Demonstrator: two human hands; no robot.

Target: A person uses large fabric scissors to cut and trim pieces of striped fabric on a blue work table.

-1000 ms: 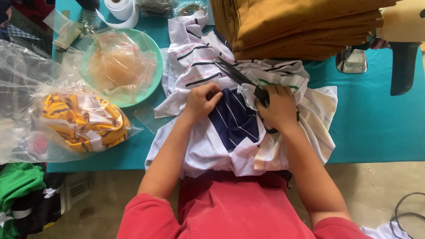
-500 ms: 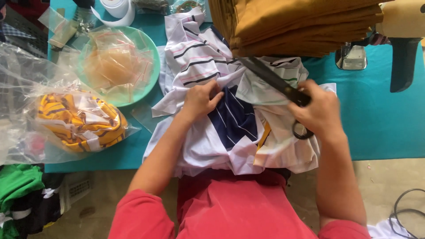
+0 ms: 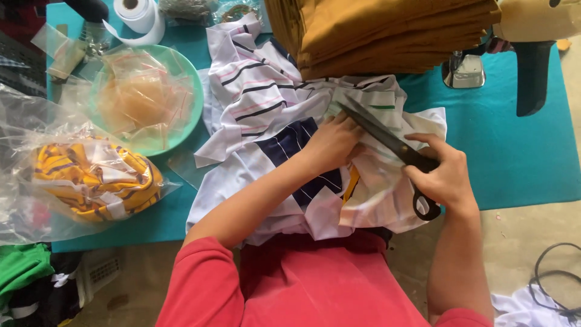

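My right hand [image 3: 445, 175] grips a pair of black scissors [image 3: 387, 142] by the handles, its blades pointing up-left over a pile of white striped garments [image 3: 254, 103] on the teal table [image 3: 514, 151]. Whether the blades are parted I cannot tell. My left hand [image 3: 330, 142] presses on the cloth just left of the blades, beside a navy striped piece [image 3: 290, 142]. A small yellow patch [image 3: 351, 181] shows in the folds below.
A stack of folded mustard cloth [image 3: 387, 30] lies at the back. A green bowl [image 3: 187, 121] holds clear plastic bags. A clear bag of yellow striped fabric [image 3: 91, 178] sits left. A tape roll [image 3: 136, 12] and a black tool [image 3: 532, 72] stand at the back.
My right hand lifted the scissors off the cloth and swung right, and now brings the blades back toward my left hand. My left hand slid right along the garment.
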